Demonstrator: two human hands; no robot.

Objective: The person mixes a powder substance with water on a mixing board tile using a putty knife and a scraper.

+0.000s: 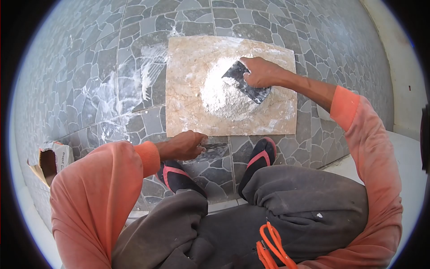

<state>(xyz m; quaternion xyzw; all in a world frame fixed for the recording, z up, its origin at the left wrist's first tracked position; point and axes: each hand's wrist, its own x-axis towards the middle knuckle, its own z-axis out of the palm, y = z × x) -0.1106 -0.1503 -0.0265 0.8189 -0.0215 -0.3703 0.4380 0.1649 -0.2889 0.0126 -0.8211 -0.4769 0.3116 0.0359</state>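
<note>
Dangling orange cord (276, 237) way up close, over dark pants (313, 193). Gripping a black blade (257, 93) in the right hand (260, 71), slanting it far-left to near-right across the right side of the white powder (219, 95) on the tan tile (182, 107). Curling the left hand (186, 145) near the tile's close edge, farther from the powder, honestly not managing to tell if holding anything.

Orange ribbed-cuff sleeves (107, 193) | dark gray pants (309, 197) | black sandals (260, 162), pink straps

Relative to the board (188, 107) before me: powder (219, 96), upon it; open box (56, 157), lower left; my sandals (259, 163), just nearer me.
</note>
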